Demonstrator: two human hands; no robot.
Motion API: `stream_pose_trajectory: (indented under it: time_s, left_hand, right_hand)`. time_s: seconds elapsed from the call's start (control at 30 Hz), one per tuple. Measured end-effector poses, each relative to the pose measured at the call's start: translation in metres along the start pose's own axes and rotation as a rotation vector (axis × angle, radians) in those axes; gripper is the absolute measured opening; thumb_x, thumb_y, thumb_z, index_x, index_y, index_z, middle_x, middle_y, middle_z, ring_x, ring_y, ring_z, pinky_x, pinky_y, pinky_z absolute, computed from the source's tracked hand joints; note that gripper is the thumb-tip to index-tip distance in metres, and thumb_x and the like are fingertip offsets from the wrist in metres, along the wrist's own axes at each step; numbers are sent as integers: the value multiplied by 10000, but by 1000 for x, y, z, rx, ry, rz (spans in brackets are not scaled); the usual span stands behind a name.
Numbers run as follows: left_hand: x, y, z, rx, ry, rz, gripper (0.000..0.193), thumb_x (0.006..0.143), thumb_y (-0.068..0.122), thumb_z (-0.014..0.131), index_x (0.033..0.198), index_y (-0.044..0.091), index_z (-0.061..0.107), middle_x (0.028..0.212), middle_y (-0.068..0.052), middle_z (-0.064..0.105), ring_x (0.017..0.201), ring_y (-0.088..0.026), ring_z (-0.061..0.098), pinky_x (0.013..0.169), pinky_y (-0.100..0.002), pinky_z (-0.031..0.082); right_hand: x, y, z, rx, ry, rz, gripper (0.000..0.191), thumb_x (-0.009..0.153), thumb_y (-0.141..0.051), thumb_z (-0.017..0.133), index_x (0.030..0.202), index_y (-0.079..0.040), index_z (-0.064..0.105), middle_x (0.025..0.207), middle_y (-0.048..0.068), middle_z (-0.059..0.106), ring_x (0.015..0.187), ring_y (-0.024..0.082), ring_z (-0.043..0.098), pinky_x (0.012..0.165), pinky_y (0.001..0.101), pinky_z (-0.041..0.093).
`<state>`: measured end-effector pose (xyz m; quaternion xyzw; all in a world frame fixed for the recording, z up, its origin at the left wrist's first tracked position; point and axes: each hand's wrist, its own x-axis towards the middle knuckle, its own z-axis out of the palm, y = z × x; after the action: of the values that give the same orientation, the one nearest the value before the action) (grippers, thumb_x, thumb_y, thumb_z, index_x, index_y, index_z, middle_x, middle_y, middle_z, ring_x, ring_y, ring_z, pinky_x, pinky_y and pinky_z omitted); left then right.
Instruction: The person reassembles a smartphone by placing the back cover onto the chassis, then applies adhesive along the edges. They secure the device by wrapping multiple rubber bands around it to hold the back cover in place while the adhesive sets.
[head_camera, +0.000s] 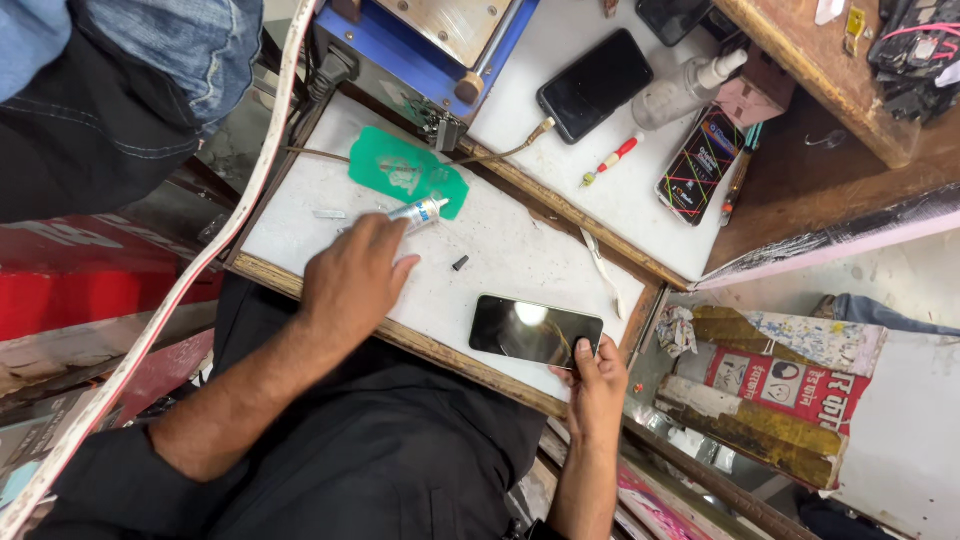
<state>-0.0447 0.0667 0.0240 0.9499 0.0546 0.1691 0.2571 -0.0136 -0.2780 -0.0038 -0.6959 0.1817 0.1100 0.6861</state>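
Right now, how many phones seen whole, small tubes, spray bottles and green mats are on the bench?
Phones: 3 (glossy phone, black phone, colourful phone)
Small tube: 1
Spray bottle: 1
Green mat: 1
Total: 6

Left hand reaches forward, fingers curled — right hand pinches at its fingertips.

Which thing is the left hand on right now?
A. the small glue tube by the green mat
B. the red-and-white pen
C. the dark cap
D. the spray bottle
A: the left hand closes around the small glue tube, whose tip lies on the green mat; the right hand steadies the phone.
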Motion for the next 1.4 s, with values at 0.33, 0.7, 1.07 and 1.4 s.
stream_pose_trajectory:
  time_s: [0.33, 0.7, 1.07, 1.4]
  left_hand:
    - [13, 30, 1, -365, -301, -86, 408, 865, 277, 760, 1227, 124, 654, 1081, -129, 643, 847, -351, 694, 698, -462, 581]
    - [15, 60, 12, -389, -459, 236, 262, 894, 182, 673, 1137, 87, 698, 997, -85, 693, 874, -300, 697, 705, -437, 577]
    - [25, 58, 24, -661, -338, 134, 276, 926, 109, 716, 1196, 52, 716, 981, -133, 732, 868, -253, 706, 728, -330, 581]
    - [36, 113, -6, -1195, -559, -205, 242, 983, 124, 688, 1207, 32, 691, 1000, -56, 736, 925, -65, 699, 794, -235, 611]
  right_hand:
    - [-29, -42, 50, -894, 166, -592, 523, 948, -389, 672, 1359, -68, 635, 1335, 153, 678, 1200, 216, 598, 973, 351, 521]
    - [-48, -5, 72, -50, -155, -192, 280, 1019, -231, 553, 1146, 17, 570, 935, 166, 735, 821, 229, 728, 777, 341, 590]
    - [-52, -6, 76, -248, -59, -202, 213, 977, -184, 688, 879, -19, 595, 624, 31, 611, 529, 99, 575, 484, 247, 463]
    - [-59, -10, 90, -349, -157, -314, 199, 957, -164, 673, 971, 28, 626, 664, 47, 673, 586, 103, 629, 512, 263, 494]
